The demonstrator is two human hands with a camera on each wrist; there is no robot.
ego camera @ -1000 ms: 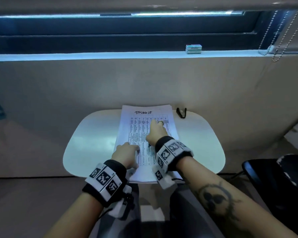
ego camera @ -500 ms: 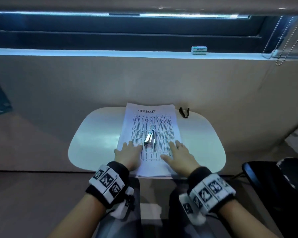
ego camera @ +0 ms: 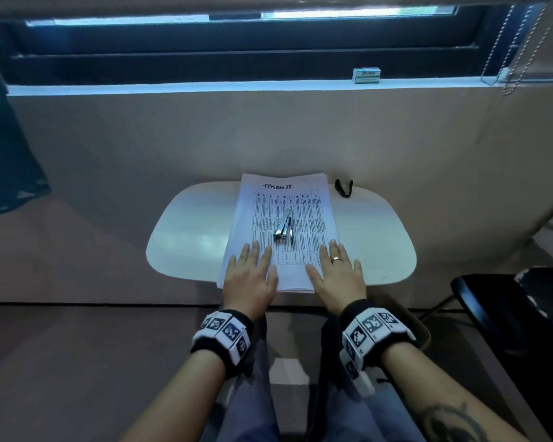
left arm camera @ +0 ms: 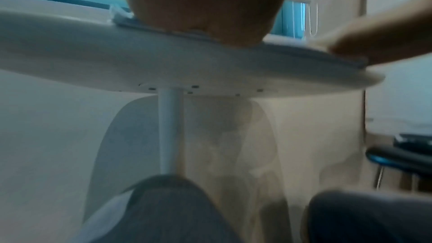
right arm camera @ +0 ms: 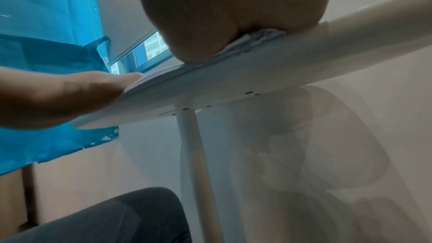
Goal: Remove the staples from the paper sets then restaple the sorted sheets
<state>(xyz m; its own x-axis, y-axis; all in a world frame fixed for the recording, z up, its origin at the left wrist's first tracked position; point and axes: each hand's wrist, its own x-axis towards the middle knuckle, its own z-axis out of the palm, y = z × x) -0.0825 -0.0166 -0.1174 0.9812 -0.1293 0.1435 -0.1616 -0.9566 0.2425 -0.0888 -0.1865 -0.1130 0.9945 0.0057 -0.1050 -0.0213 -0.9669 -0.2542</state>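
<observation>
Small white table (ego camera: 189, 244) against beige wall under window sill; small box (ego camera: 366, 75) on sill. Paper stack (ego camera: 313, 199) at table middle, reaching from far edge to near edge. Silver stapler (ego camera: 283, 225) lying on stack centre, untouched. Black staple remover (ego camera: 344, 187) near far right edge, beside stack. Left hand (ego camera: 249, 275) flat on stack's near left corner, fingers straight, holding nothing. Right hand (ego camera: 336, 275) flat on near right corner, fingers spread, holding nothing

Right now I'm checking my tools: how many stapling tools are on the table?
2. A stapler lies on the paper stack, beyond both flat hands. A black staple remover sits on the table, right of the stack's far corner. Nothing seems hidden.
</observation>
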